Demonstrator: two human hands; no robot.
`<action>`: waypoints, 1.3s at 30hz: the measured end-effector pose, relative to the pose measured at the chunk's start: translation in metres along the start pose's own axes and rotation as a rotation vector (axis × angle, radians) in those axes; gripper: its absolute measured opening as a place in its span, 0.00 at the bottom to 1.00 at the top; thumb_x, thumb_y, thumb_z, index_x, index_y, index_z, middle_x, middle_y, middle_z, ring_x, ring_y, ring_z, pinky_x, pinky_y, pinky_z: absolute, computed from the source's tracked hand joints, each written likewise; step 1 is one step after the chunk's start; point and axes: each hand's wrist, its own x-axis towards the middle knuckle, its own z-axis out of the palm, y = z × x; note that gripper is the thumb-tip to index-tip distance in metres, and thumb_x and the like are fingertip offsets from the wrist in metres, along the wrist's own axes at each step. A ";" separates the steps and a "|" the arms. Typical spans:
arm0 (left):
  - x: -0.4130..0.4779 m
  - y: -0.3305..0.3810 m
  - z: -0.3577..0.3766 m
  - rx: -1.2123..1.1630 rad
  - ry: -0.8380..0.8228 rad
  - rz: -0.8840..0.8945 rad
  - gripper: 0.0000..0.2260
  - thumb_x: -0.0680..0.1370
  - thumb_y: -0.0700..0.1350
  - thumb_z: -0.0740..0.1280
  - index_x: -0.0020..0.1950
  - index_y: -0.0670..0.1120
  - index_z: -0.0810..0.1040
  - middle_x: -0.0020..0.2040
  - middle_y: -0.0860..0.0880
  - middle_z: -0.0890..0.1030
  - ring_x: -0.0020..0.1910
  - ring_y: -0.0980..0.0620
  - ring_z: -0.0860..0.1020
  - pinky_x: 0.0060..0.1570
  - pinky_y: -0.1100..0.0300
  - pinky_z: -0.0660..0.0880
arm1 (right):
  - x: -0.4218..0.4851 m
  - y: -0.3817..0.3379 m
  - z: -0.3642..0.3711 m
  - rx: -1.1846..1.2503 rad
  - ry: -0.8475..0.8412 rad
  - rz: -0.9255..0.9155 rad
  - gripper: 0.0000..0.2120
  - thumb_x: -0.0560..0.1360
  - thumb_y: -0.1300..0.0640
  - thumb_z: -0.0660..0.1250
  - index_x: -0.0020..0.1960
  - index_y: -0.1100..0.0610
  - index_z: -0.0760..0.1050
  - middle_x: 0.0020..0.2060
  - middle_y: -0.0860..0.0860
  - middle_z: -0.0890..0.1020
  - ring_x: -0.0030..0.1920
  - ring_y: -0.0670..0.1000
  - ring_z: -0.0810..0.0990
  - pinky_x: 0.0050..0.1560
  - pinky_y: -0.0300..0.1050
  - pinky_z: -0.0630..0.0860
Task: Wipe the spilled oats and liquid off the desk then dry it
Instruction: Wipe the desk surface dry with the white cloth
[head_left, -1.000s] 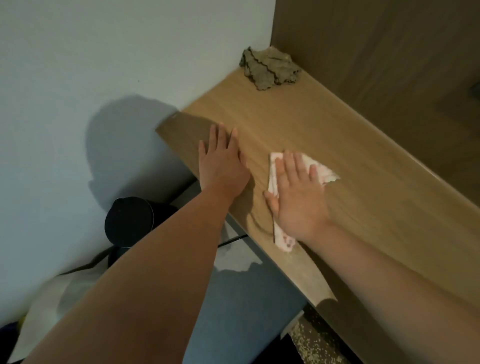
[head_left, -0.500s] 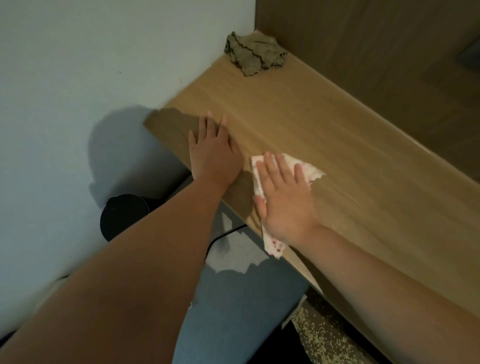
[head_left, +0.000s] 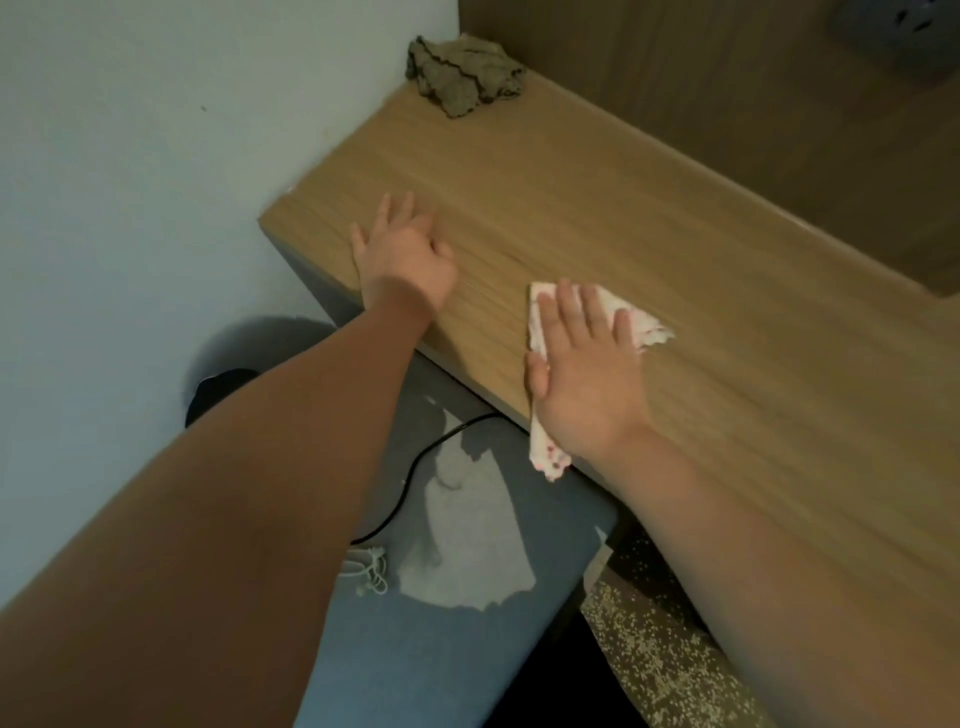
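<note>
— Where is the wiping cloth?

— The white cloth with pink marks (head_left: 643, 326) lies flat on the desk (head_left: 675, 218), at its near edge. One end hangs a little over this edge.

— Which hand has it?

— The right hand (head_left: 582, 379) presses on it from above with the palm down. The fingers are straight and slightly apart, and the thumb lies along the side of the cloth. Nothing is pinched; the hand only lies on top.

— And the other hand?

— The left hand (head_left: 402, 260) rests on the desk too, nearer to the desk's left end and apart from the cloth. It is blurred, but the fingers look stretched out, a bit apart, and they hold nothing.

— Anything more on the desk?

— A crumpled brownish rag (head_left: 465, 75) sits in the far left corner of the desk, against the wall.

— And below the desk?

— Under its near edge there is a blue-grey surface (head_left: 415, 649) with a black cable (head_left: 410, 483) across it, a dark round object (head_left: 218, 389) further left, and speckled floor (head_left: 649, 660).
</note>
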 end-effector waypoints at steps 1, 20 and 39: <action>-0.003 0.000 0.000 -0.050 0.022 0.039 0.22 0.80 0.45 0.56 0.75 0.50 0.67 0.78 0.48 0.62 0.78 0.47 0.55 0.76 0.44 0.48 | -0.017 -0.004 0.003 -0.019 -0.015 -0.122 0.29 0.81 0.46 0.39 0.80 0.55 0.45 0.79 0.55 0.46 0.79 0.57 0.43 0.75 0.56 0.40; -0.110 0.115 0.041 0.183 -0.167 0.237 0.30 0.81 0.59 0.47 0.80 0.46 0.50 0.80 0.41 0.47 0.79 0.43 0.44 0.75 0.40 0.45 | -0.118 0.131 0.001 -0.075 -0.101 -0.004 0.29 0.81 0.43 0.36 0.79 0.50 0.37 0.79 0.52 0.40 0.78 0.52 0.37 0.76 0.51 0.35; -0.113 0.116 0.036 0.215 -0.208 0.342 0.29 0.81 0.56 0.50 0.80 0.49 0.49 0.81 0.49 0.46 0.79 0.46 0.41 0.76 0.40 0.43 | -0.119 0.132 0.005 0.110 0.019 0.676 0.30 0.81 0.45 0.40 0.80 0.56 0.42 0.79 0.57 0.43 0.79 0.59 0.42 0.77 0.62 0.44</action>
